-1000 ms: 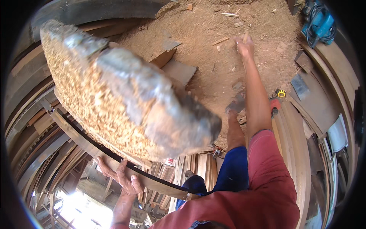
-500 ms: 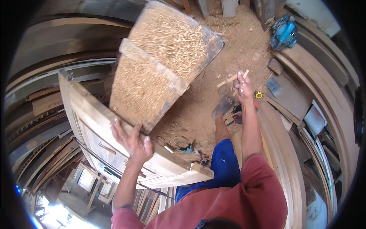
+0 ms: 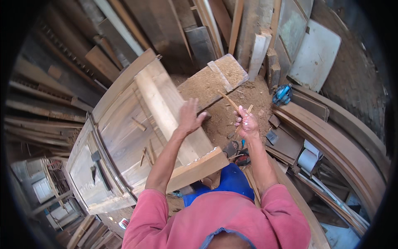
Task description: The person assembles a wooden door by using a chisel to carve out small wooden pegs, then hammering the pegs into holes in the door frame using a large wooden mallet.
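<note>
My left hand [image 3: 190, 118] lies with its fingers stretched out on the pale rail of a large wooden panel [image 3: 120, 112], built like a door. White smears, maybe glue, run along the end edge by the near right corner. Thin wood slivers [image 3: 139, 124] are scattered on the panel, left of my left forearm. To the right, clear of the panel, my right hand [image 3: 248, 123] is closed around thin wood strips [image 3: 229, 101] that stick out on both sides of the fist. Its fingertips have white smears.
Beyond the panel is a board covered in shavings [image 3: 211, 76]. A blue power tool [image 3: 282, 94] stands at the right near long curved planks [image 3: 327, 130]. Dark tools [image 3: 103, 176] lie on the panel's far left part. Boards lean along the back.
The view has swung, showing more of the panel's face and the leaning boards. My left hand remains on the panel's rail, and my right hand still holds the strips.
</note>
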The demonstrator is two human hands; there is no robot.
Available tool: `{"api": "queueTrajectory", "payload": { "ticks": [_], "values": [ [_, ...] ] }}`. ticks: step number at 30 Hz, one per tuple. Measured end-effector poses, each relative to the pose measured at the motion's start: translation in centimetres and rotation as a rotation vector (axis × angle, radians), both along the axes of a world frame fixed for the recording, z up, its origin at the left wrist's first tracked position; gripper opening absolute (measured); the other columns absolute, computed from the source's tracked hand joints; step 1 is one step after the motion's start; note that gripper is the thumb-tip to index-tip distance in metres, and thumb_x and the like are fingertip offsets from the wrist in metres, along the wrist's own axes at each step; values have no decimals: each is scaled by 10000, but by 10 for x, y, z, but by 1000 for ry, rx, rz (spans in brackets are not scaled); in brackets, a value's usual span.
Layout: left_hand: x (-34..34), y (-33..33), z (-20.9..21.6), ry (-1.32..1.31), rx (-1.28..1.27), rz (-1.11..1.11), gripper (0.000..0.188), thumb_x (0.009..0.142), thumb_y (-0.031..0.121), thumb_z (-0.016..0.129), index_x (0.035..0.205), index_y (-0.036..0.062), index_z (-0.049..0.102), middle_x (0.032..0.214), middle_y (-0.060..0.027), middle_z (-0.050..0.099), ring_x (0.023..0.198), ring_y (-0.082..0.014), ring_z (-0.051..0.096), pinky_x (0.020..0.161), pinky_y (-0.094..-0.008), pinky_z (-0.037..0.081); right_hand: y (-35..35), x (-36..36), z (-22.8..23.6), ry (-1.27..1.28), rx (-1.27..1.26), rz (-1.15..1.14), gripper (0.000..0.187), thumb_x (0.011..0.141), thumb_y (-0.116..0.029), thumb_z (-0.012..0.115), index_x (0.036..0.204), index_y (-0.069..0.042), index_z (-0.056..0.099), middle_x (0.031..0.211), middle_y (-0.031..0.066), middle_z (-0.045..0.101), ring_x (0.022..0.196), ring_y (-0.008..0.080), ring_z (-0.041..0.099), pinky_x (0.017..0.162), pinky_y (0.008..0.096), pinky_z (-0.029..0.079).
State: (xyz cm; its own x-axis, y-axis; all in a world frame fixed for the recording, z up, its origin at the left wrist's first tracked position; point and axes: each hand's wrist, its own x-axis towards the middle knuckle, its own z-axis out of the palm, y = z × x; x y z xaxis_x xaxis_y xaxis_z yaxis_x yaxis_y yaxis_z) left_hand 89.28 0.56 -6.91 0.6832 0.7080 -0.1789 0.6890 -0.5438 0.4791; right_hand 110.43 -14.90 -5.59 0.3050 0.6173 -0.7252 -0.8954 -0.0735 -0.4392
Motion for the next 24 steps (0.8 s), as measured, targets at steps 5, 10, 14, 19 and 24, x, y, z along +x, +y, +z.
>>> {"api": "queueTrajectory", "payload": {
  "ticks": [5, 10, 14, 19, 24],
  "values": [
    [-37, -96, 84, -693, -696, 276, 453, 959, 252, 569, 1319, 3, 454, 1239, -177, 581, 1074, -256, 582, 954, -361, 454, -14, -109, 59, 120, 124, 282, 169, 922, -283, 658, 929, -129, 589, 747, 0, 624, 495, 47, 473, 422, 213, 395],
    [-185, -152, 89, -1014, -696, 675, 228, 997, 179, 509, 1166, 28, 479, 1027, -102, 656, 927, -136, 619, 856, -310, 504, -47, -239, 83, -238, 42, 770, 246, 915, -322, 657, 994, -110, 560, 741, 30, 607, 515, 65, 480, 415, 254, 397],
    [-317, -194, 120, -1131, -784, 953, 181, 993, 189, 523, 1094, 59, 449, 887, -84, 629, 797, -143, 649, 703, -249, 533, -63, -319, 70, -645, -52, 1006, 327, 923, -146, 580, 1213, -23, 491, 852, 103, 607, 532, 98, 492, 422, 269, 414],
    [-426, -254, 129, -1267, -580, 1118, 172, 991, 233, 539, 1067, 89, 483, 789, -11, 576, 575, -48, 484, 502, -189, 402, -45, -390, 46, -740, -25, 1271, 480, 910, -17, 493, 1383, -31, 407, 854, 89, 576, 544, 110, 484, 434, 270, 408],
    [-454, -294, 142, -1347, -550, 1240, 175, 991, 234, 538, 1067, 85, 487, 767, -1, 556, 590, -50, 494, 511, -186, 409, -10, -446, 44, -899, 199, 1321, 511, 887, -44, 522, 1384, 6, 415, 851, 121, 602, 589, 161, 541, 515, 324, 454]
  ]
}}
